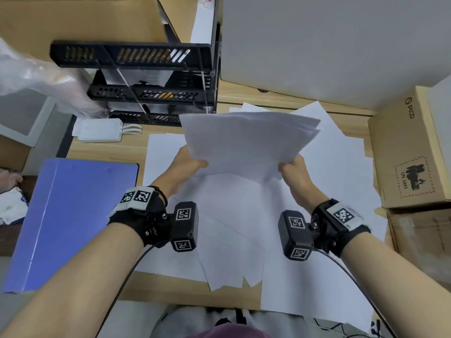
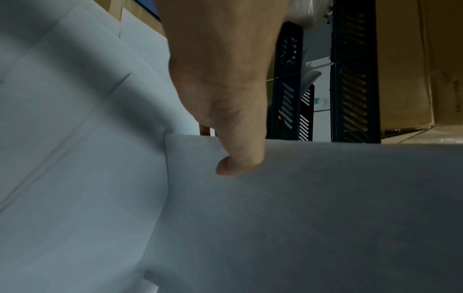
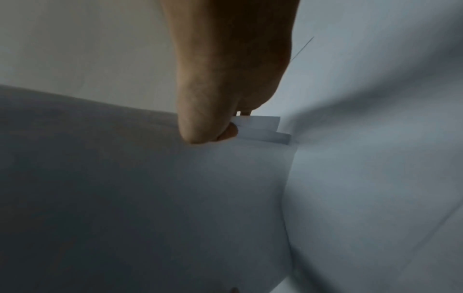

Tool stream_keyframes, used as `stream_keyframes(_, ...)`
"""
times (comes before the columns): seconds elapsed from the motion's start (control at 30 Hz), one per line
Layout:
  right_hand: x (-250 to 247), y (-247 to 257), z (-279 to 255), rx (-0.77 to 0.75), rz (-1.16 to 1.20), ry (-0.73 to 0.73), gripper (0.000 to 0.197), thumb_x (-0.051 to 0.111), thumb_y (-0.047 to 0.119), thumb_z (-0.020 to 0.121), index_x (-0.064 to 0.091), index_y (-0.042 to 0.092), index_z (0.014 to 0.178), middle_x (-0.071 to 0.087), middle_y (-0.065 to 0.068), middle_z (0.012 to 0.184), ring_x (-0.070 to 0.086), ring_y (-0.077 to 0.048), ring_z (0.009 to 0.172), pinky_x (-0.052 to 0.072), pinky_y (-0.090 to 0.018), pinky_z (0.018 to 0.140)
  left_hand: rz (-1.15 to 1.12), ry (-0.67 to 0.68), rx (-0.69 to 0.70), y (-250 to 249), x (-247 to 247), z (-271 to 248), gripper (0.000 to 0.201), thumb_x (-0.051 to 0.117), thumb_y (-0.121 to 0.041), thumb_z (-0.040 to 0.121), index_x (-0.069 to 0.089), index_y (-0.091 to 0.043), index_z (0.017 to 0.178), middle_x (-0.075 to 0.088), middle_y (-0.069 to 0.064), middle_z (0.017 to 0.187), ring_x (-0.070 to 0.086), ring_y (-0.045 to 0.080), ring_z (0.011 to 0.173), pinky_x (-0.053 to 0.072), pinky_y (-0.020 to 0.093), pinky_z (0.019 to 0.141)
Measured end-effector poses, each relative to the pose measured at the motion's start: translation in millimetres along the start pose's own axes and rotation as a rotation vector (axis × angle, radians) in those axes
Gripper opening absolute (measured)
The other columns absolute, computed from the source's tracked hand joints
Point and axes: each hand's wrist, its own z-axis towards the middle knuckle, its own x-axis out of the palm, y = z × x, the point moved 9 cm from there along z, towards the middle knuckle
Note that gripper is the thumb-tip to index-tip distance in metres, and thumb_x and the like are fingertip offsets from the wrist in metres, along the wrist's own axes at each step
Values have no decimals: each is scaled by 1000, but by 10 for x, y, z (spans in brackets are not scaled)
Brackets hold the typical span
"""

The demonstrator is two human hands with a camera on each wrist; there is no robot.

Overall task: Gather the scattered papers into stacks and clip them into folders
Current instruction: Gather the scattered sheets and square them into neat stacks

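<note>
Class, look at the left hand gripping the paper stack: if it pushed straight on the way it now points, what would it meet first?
Probably the black tray rack. The left hand, gripping the paper stack, points away from the person toward it, though depth is unclear.

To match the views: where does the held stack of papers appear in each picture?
Head: held paper stack at centre, above the desk.
Left wrist: fills lower right, under the left hand's thumb.
Right wrist: fills lower left.
Shared landmark: loose sheets on the desk.
</note>
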Motion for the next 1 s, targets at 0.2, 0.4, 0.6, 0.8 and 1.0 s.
stream_keyframes(0.2, 209, 212, 67, -38, -10, 48, 48, 37, -18, 75, 55, 11, 108, 59, 3, 87, 55, -14, 77, 45, -19, 61, -40, -29, 29, -85, 10, -2, 39, 64, 8, 71, 61, -18, 101, 66, 5, 104, 60, 22, 102, 49, 35, 85)
stream_keyframes(0.4, 190, 52, 73, 79, 24, 231, 41, 64, -1, 85, 61, 10, 125, 71, 1, 115, 68, -16, 104, 54, -28, 85, -12, 46, -34, 63, -112, -24, 46, 74, -9, 83, 59, -16, 126, 68, 1, 120, 64, 16, 109, 52, 30, 92)
stream_keyframes(0.6, 242, 23, 32, 98, 59, 179, 36, 74, 21, 83, 65, 14, 118, 74, 0, 108, 72, -16, 97, 58, -31, 81, -101, 28, -54, 118, -16, 0, 36, 67, -22, 91, 60, -14, 126, 70, 3, 117, 68, 18, 105, 53, 32, 91)
stream_keyframes(0.8, -43, -267, 28, 213, -227, 158, 21, 64, 10, 89, 64, 15, 109, 69, 3, 90, 67, -14, 77, 51, -25, 63, 28, 3, -149, 391, -40, 65, 26, 54, -20, 97, 58, -19, 123, 64, -6, 113, 62, 12, 105, 47, 18, 77)
stream_keyframes(1.0, -240, -687, 30, 394, -446, 231, 10, 61, 5, 86, 66, -1, 94, 69, -16, 90, 66, -30, 77, 53, -37, 71, 159, -260, -330, 1046, -565, -138, 41, 48, -9, 94, 50, -14, 135, 51, 3, 137, 48, 21, 125, 38, 29, 99)
